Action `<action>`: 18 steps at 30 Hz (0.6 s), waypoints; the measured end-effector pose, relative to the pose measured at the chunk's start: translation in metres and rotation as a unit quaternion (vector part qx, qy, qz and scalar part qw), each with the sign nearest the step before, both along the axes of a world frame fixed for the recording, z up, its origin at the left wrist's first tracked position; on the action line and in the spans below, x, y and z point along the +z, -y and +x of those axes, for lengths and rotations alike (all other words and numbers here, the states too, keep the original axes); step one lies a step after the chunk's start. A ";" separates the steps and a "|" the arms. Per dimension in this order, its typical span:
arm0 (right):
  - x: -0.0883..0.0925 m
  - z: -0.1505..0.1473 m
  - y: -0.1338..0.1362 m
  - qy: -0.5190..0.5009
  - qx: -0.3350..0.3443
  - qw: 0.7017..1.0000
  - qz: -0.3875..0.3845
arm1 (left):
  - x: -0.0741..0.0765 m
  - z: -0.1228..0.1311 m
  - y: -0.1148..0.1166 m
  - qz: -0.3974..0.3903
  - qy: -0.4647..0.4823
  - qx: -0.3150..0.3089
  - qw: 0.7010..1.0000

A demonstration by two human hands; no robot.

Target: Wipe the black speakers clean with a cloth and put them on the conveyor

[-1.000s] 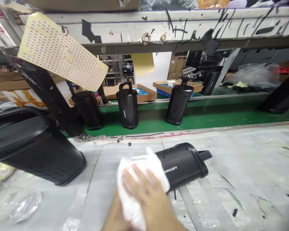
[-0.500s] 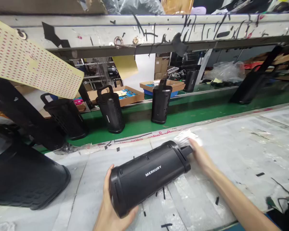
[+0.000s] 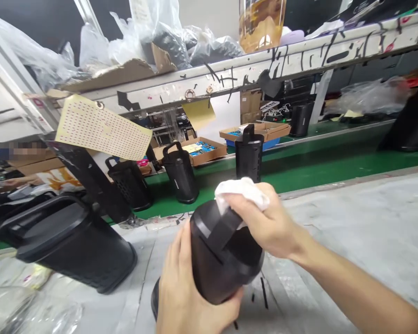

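A black portable speaker (image 3: 212, 273) is tilted up in front of me, its handle end towards me. My left hand (image 3: 188, 287) wraps around its body, fingers on the left side and thumb underneath. Bunched in my right hand (image 3: 268, 222) is a white cloth (image 3: 242, 188), pressed against the strap-like handle (image 3: 225, 232) at the speaker's top end. My fingers there are closed around the cloth and partly hide the handle. The speaker's lower end is mostly behind my left hand.
Another black speaker (image 3: 80, 241) stands on the left of the white-covered table (image 3: 351, 222). More speakers, such as one (image 3: 180, 176) and another (image 3: 249, 155), stand on the green belt (image 3: 334, 148). A dotted yellow sheet (image 3: 102, 130) hangs from the shelf edge (image 3: 244, 69).
The speaker has turned from lying sideways to handle end up, facing me. My left hand has moved from its base onto its body; my right hand has moved left with the cloth over the handle.
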State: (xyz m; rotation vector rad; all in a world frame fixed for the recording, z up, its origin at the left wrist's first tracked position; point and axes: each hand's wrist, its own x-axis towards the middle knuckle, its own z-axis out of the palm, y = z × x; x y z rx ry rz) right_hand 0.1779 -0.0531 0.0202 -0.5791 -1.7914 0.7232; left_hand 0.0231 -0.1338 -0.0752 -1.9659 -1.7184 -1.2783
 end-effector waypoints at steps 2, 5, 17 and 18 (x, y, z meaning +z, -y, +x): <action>0.001 0.001 -0.007 0.038 0.007 0.999 0.008 | -0.002 -0.006 0.003 0.009 0.047 0.024 0.999; -0.008 0.015 -0.025 0.007 -0.085 0.994 -0.064 | -0.005 -0.020 0.009 -0.003 0.071 0.024 0.997; -0.047 0.020 0.004 0.049 -0.069 0.956 -0.282 | 0.009 -0.021 0.006 -0.083 0.173 0.073 0.979; -0.049 0.015 0.007 0.045 -0.053 0.959 -0.276 | 0.010 -0.021 0.008 -0.099 0.175 0.056 0.978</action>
